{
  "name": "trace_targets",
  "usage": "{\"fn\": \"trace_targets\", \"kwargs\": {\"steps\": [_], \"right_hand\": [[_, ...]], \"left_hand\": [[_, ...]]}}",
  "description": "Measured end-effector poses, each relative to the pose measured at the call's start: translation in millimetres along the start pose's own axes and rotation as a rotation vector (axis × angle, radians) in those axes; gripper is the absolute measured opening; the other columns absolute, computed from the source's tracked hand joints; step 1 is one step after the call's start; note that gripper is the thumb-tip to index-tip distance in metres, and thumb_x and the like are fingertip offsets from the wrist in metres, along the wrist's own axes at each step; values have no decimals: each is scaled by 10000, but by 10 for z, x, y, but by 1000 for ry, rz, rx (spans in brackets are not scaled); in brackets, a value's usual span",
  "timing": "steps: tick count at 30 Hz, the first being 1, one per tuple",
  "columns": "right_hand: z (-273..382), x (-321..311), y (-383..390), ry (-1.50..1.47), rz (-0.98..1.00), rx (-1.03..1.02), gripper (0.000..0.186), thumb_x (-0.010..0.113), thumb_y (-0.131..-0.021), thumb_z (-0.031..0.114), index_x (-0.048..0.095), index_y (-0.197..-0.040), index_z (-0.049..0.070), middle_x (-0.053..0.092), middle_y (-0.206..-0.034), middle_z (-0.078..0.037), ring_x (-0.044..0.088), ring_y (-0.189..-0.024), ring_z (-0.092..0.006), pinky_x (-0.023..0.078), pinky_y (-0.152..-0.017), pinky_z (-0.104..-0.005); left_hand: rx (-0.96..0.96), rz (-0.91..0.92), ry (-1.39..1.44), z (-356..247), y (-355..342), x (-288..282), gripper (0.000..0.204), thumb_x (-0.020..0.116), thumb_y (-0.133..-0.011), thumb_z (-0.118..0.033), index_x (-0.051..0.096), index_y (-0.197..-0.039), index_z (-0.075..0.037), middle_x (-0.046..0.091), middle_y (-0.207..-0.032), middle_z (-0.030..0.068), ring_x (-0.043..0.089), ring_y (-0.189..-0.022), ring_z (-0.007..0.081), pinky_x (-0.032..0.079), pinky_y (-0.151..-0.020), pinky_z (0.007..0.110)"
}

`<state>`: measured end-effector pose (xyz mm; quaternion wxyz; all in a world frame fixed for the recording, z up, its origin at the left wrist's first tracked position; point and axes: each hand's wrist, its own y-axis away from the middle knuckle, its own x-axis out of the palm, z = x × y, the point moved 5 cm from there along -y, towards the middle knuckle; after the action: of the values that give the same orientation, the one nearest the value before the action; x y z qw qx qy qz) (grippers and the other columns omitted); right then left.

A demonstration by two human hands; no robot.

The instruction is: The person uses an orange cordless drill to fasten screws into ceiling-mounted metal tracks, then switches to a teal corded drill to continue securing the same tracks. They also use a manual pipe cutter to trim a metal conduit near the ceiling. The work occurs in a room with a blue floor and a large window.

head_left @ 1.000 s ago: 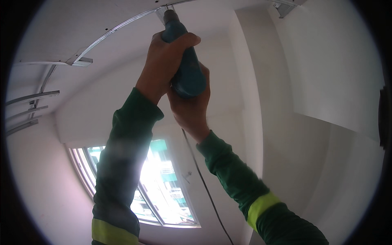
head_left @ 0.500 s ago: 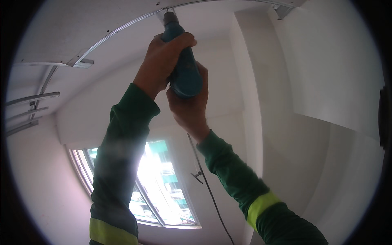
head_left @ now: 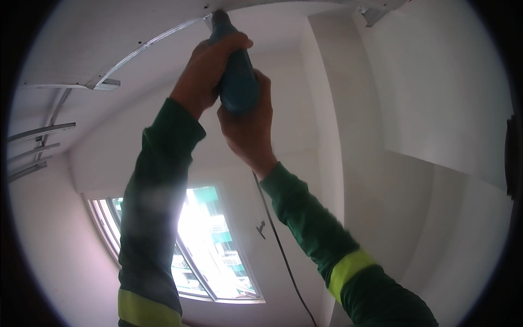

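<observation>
Overhead, a blue corded power drill (head_left: 239, 84) points up, its dark nose against the edge of the ceiling board (head_left: 114, 32) beside a thin metal strip (head_left: 163, 36). My left hand (head_left: 201, 76) is closed round the upper body of the drill, thumb across its front. Lower down, my right hand (head_left: 249, 131) grips the handle from below; most of its fingers are hidden behind the tool. A dark cord (head_left: 280, 245) hangs down from the drill, with a small T-shaped metal piece (head_left: 261, 230) next to it. The bit's tip cannot be seen.
Metal ceiling channels (head_left: 41, 132) stick out at the left, and a metal bracket (head_left: 373, 16) is at the upper right. A bright window (head_left: 212, 245) stands below, behind my arms. A white wall corner (head_left: 338, 109) runs down on the right.
Both hands have pushed the drill upward and slightly left. The gap between its nose and the ceiling edge, where a thin shaft showed, has closed. The T-shaped piece has swung round.
</observation>
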<state>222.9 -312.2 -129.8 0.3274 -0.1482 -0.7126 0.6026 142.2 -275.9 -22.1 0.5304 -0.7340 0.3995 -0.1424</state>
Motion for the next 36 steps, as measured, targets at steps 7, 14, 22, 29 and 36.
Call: {"fn": "trace_targets", "kwargs": {"steps": [7,14,22,29,36], "right_hand": [[-209,-156,655,50,9,-38,772,749,-874,-35,363,-1535,65,547,-1397,-163,614,-1286,-264,537,-1048,-385],[-118,-362,1278,28,37,-135,863,812,-922,113,262,-1586,92,506,-1477,-232,648,-1302,-380,603,-1030,-460],[-145,-143,849,-146,-69,-41,837,768,-844,-13,335,-1555,73,490,-1430,-156,586,-1317,-286,566,-1050,-418],[-241,223,754,-282,-78,52,881,791,-860,-34,281,-1564,113,526,-1457,-261,657,-1291,-423,592,-1053,-479],[-186,335,623,-269,-120,-6,870,811,-875,3,286,-1561,111,546,-1436,-256,658,-1277,-450,601,-1046,-488]], "left_hand": [[-25,-87,-58,343,627,63,671,793,-891,-349,481,-1347,33,626,-1059,148,721,-979,263,626,-855,403],[-145,-95,-77,309,1269,329,701,776,-926,-438,481,-1380,7,568,-1150,159,714,-1078,275,628,-849,411],[-103,-208,-250,103,725,287,791,803,-885,-414,499,-1451,49,584,-1116,146,647,-964,243,586,-767,364],[-29,-221,-391,-23,577,98,694,788,-888,-373,562,-1389,52,595,-1025,114,643,-885,208,585,-728,346],[19,-182,-448,-131,472,29,644,780,-900,-366,591,-1361,43,596,-993,97,639,-847,191,582,-719,343]]}}
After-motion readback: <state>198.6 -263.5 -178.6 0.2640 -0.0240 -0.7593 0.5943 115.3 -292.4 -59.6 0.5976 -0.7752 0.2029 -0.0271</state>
